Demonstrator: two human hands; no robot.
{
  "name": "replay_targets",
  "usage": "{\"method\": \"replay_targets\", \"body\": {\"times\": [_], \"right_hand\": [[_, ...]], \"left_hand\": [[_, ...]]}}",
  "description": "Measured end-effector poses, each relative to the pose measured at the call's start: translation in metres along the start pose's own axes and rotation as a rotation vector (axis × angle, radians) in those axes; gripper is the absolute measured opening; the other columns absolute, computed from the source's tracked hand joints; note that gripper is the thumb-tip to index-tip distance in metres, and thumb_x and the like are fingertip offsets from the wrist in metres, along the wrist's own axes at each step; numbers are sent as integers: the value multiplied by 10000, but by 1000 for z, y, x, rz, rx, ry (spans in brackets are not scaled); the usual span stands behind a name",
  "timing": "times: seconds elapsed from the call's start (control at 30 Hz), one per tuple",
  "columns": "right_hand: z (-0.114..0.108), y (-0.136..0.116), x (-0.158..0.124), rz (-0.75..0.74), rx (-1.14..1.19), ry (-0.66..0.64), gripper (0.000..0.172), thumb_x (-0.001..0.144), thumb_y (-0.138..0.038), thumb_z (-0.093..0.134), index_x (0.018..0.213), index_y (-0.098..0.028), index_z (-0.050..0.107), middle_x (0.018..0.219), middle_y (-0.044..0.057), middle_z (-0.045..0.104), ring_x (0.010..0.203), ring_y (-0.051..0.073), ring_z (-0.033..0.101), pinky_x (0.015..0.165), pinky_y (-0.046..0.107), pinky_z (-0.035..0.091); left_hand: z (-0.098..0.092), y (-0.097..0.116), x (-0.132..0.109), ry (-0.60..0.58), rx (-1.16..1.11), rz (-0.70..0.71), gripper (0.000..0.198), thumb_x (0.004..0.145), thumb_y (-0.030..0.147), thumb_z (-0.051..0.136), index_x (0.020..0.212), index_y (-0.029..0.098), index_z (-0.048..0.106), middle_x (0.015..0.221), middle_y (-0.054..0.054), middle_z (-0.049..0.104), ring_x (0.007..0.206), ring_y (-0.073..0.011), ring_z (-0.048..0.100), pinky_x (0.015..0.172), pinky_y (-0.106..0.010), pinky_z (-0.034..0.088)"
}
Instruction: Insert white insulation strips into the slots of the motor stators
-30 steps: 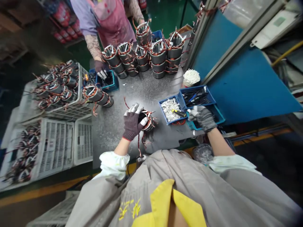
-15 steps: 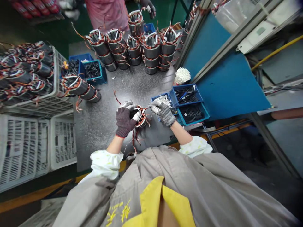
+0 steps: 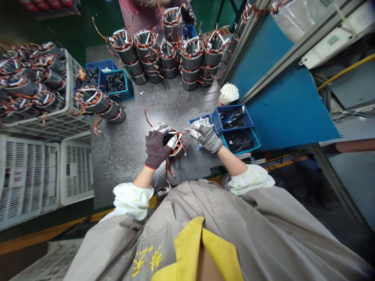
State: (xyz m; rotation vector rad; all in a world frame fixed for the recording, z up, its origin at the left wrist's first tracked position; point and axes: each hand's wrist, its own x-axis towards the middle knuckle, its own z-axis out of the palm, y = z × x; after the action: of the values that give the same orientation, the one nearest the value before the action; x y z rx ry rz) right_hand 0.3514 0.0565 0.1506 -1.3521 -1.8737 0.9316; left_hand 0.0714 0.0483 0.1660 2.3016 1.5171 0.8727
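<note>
A wound motor stator (image 3: pixel 176 148) with orange-red copper wires and white sleeves rests on the grey table near its front edge. My left hand (image 3: pixel 158 145), in a dark brown glove with pale fingertips, is closed around the stator's left side, its thumb over the rim. To the right, my right hand (image 3: pixel 206 136), in a grey striped glove, pinches the end of a wire lead that runs out from the stator. The exact tip is too small to make out. Loose reddish leads (image 3: pixel 168 170) hang off the stator's front.
Blue bins (image 3: pixel 233 117) of dark sleeves and a bundle of white sticks (image 3: pixel 229 93) stand right. Stacked stators (image 3: pixel 191 58) line the table's back, where a person in pink (image 3: pixel 140 17) stands. On the left are a white crate (image 3: pixel 70 89) full of stators and more bins (image 3: pixel 120 93).
My right hand has shifted slightly right, drawing a little away from the stator. My left hand keeps its hold on the stator. The view has moved slightly.
</note>
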Motion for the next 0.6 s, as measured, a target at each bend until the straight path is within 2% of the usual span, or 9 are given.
{"method": "replay_targets", "body": {"times": [0.1, 0.23, 0.4, 0.6], "right_hand": [[4, 0, -2, 32, 32, 38, 416, 1159, -487, 583, 1274, -231, 891, 1237, 105, 874, 1136, 281, 788, 1096, 448, 630], [1, -7, 1, -13, -49, 56, 383, 1142, -402, 576, 1261, -212, 887, 1233, 119, 868, 1168, 290, 766, 1139, 474, 606], [-13, -11, 4, -93, -126, -81, 347, 1141, -401, 605, 1306, -247, 870, 1330, 101, 854, 1265, 294, 752, 1207, 484, 578], [5, -24, 13, -11, -66, -146, 375, 1141, -417, 607, 1315, -201, 860, 1288, 123, 858, 1233, 296, 778, 1193, 468, 614]], "left_hand": [[0, 1, -1, -24, 7, -21, 479, 1021, 509, 706, 1410, 238, 776, 1550, -159, 745, 1569, -380, 598, 1314, -560, 456], [-1, 4, 0, -29, 16, -55, 461, 1015, 495, 706, 1405, 260, 779, 1563, -137, 748, 1579, -379, 589, 1314, -571, 453], [0, 5, 1, -28, -5, -46, 466, 1013, 495, 708, 1406, 255, 779, 1548, -146, 753, 1565, -382, 600, 1309, -574, 459], [0, 2, 1, -33, -38, -30, 447, 1014, 519, 716, 1373, 263, 789, 1553, -142, 750, 1553, -393, 605, 1304, -607, 460]]}}
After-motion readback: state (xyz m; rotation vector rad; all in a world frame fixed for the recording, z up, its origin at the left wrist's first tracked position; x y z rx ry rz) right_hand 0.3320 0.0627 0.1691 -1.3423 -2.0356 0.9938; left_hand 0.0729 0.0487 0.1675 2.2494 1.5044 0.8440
